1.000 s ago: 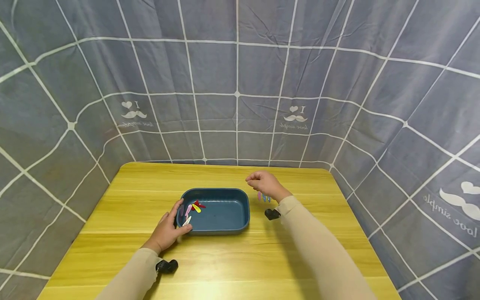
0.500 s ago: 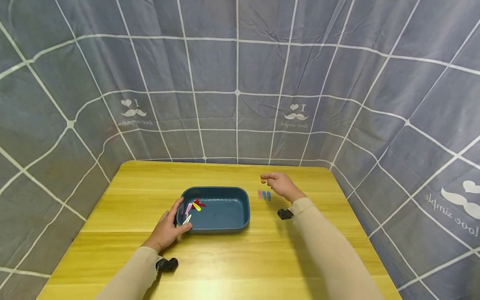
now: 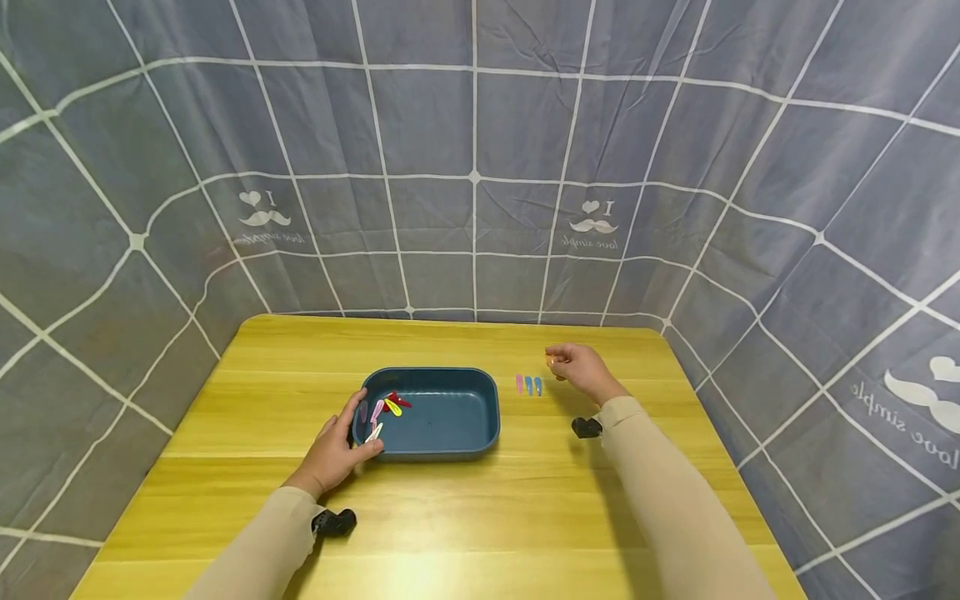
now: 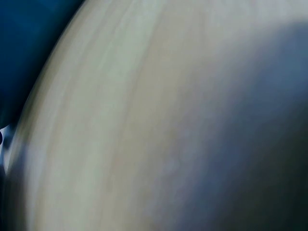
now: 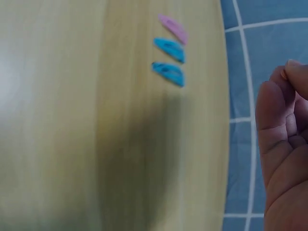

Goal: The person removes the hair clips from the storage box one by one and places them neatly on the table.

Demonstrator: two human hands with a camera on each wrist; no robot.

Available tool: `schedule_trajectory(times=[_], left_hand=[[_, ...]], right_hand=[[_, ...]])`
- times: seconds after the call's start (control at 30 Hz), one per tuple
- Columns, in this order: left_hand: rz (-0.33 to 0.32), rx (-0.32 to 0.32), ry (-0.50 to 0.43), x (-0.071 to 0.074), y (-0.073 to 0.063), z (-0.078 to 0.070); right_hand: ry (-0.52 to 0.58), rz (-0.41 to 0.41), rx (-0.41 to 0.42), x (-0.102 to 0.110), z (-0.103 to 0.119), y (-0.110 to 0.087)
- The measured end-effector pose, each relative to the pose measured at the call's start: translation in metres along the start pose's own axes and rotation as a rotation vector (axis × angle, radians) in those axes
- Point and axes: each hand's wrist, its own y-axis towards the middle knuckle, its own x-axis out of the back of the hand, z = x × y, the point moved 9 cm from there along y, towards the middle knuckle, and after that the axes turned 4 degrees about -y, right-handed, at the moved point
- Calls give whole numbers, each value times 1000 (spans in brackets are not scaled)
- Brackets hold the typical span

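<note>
A dark blue plastic basin (image 3: 450, 455) sits on the table, and my left hand (image 3: 333, 450) grips its near left corner, thumb over the front rim and fingers along the left side. Inside lie hair clips: a yellow clip (image 3: 393, 407), a pink clip (image 3: 378, 411), a white clip (image 3: 375, 432) and red ones (image 3: 402, 402). My right hand (image 3: 585, 371) pinches an orange hair clip (image 3: 551, 360) between thumb and fingertips, above the table; the fingers mostly hide it. Left of that hand, a pink clip (image 5: 173, 29) and two blue clips (image 5: 168, 74) lie in a row.
The yellow wood-grain table (image 3: 450, 517) is bounded at the back and sides by a grey curtain (image 3: 427, 142) with white grid lines. A black wrist camera (image 3: 587, 427) hangs under the right sleeve, another camera (image 3: 334, 523) at the left. The left wrist view is mostly blurred tabletop.
My right hand has moved rightward from beside the basin, past the row of clips, with the orange clip showing in its fingers. The left hand and basin stay in place.
</note>
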Motion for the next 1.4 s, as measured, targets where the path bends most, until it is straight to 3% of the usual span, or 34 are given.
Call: schedule_trajectory(times=[0.3,0.63,1.03,1.4], left_hand=[[11,11,-6,-1,1,1],[8,8,-13,0,1,2],[3,3,-7,1,3,0],[7,4,-8,1,2,-1]], right_hand=[[-38,-60,-57,-3,-30,1],[17,-94,-103,-19,-56,4],[-65,-102,-108,-26,-62,10],[-69,-92,-141,-30,-68,10]])
